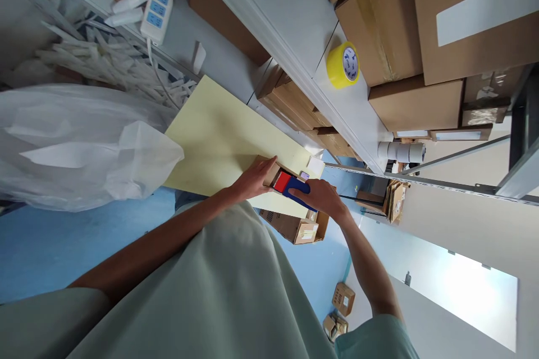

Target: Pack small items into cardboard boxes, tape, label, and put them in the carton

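My left hand (254,178) grips the near end of a small brown cardboard box (270,174) above the pale yellow tabletop (210,129). A flat blue and red item (282,182), perhaps a packet or product box, lies in or against this carton; which of the two I cannot tell. My right hand (315,196) is closed around its blue end, thumb across the top. Part of the item is hidden under those fingers. Beyond the hands, a small phone-like object (304,175) and a white pad (315,165) rest on the tabletop's far end.
A white shelf (269,5) runs along the table, holding yellow tape (343,64) and large cartons (379,28). A power strip (156,14) lies on the lower ledge. A translucent plastic bag (84,146) bulges at the left. An opened carton (295,226) stands beside the table.
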The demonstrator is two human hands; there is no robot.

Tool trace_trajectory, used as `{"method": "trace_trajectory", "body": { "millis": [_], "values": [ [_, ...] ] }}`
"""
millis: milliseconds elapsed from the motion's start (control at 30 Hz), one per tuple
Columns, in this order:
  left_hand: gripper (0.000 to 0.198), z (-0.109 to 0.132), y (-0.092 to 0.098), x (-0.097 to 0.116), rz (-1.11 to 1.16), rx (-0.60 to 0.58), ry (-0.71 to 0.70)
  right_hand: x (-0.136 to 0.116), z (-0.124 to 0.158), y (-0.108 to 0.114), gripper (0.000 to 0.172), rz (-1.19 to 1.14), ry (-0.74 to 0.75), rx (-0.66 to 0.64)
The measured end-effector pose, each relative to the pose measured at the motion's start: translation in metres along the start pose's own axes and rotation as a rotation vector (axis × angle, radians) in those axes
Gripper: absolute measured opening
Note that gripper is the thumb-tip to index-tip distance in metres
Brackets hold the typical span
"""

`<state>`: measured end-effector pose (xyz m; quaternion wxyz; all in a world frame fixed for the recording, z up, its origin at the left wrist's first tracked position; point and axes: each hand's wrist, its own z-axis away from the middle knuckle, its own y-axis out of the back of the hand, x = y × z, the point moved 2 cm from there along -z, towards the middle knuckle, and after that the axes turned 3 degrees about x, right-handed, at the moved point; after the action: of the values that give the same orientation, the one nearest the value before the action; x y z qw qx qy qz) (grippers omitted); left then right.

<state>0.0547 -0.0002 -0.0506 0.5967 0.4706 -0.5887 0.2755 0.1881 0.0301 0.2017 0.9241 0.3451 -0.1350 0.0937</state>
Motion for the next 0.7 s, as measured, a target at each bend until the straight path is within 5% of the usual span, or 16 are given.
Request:
{"method": "trace_trajectory", "body": {
  "millis": [367,700],
  "values": [
    [0.051,-0.016,0.004,0.01,-0.144,-0.039,-0.101,-0.011,0.003,0.0,0.064,0.023,0.037,-0.002],
    [0.033,-0.024,-0.012,0.001,-0.249,-0.023,0.032,-0.009,0.004,-0.006,0.064,0.053,0.013,0.046]
  ]
}}
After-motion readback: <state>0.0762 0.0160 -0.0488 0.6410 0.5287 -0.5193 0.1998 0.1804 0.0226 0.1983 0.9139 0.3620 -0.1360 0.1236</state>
